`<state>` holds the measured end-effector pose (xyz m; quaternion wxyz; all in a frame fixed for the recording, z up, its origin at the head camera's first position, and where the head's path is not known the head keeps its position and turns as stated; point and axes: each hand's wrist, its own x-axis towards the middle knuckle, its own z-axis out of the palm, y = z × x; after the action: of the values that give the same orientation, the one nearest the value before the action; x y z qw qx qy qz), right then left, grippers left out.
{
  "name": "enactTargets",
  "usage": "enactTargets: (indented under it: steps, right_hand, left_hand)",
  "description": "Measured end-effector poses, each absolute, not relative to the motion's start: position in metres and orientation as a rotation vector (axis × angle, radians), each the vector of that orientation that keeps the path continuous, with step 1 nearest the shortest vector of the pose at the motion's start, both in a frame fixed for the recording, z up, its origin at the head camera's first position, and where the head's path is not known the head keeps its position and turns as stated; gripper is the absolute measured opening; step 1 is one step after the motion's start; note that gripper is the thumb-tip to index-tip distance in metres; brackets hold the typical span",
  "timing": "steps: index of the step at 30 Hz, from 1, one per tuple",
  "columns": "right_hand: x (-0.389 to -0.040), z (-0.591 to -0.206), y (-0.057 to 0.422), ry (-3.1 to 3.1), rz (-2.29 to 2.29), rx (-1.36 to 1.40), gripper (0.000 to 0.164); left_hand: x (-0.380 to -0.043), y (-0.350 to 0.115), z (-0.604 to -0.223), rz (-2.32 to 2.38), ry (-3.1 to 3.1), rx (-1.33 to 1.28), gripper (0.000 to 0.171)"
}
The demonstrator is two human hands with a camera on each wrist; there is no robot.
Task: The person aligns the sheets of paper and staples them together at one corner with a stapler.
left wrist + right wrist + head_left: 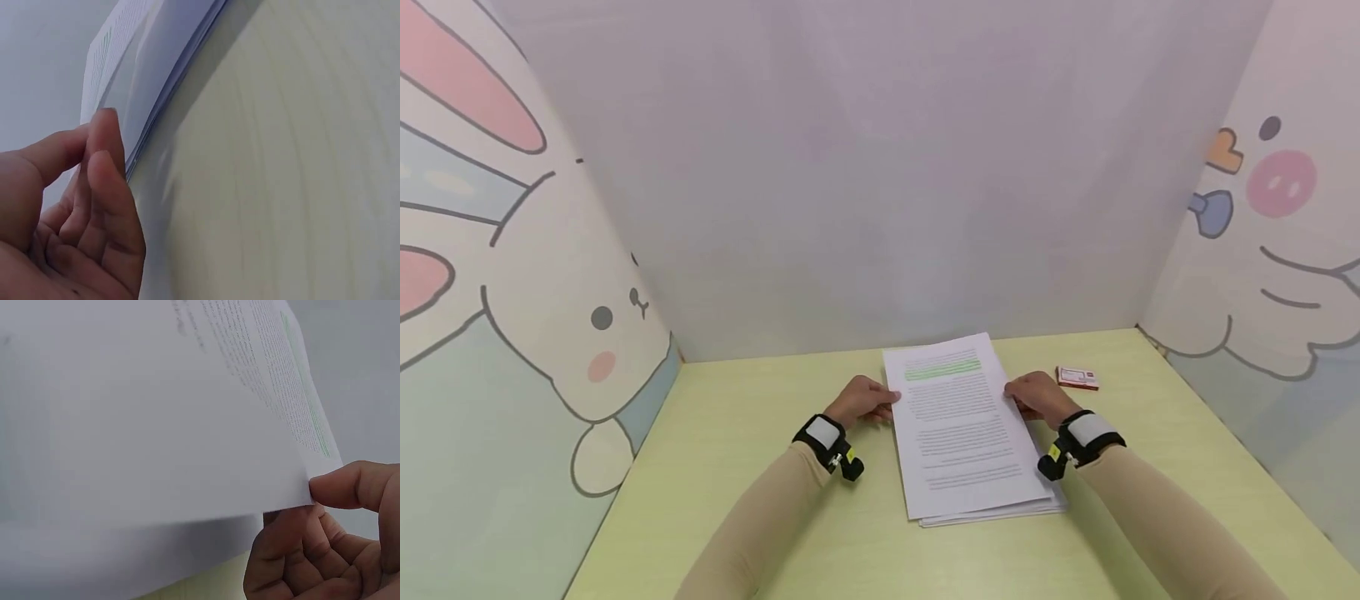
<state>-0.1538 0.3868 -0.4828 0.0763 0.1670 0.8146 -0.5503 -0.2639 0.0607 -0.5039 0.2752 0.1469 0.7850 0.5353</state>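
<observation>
A printed sheet of paper (966, 450) with a green highlighted band near its top lies over a paper stack (992, 518), whose lower edge shows beneath it. My left hand (867, 399) pinches the sheet's left edge between thumb and fingers. On the opposite edge, my right hand (1037, 396) pinches the sheet, thumb on top and fingers curled below. In the left wrist view, the sheet's edge stands raised above the stack (169, 69). The right wrist view shows the sheet (156, 444) lifted over the paper under it.
A small red and white box (1077, 377) lies on the pale yellow table (760, 467), right of my right hand. A plain light wall (880, 183) rises behind the table. Side panels with a cartoon rabbit (572, 325) and a cartoon bird (1262, 250) flank it.
</observation>
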Motion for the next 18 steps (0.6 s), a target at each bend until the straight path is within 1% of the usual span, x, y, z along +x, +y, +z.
enactTargets:
  steps: [9,18]
  right_hand:
    - [-0.151,-0.488,0.397,2.548,-1.527,0.492,0.025]
    - [-0.150,-0.491,0.400,2.599,-1.392,0.549,0.024]
  left_hand:
    - [-0.255,0.074,-0.505,1.378,2.195,0.385,0.028]
    - [-0.257,0.082,-0.510,1.286,2.251,0.383,0.028]
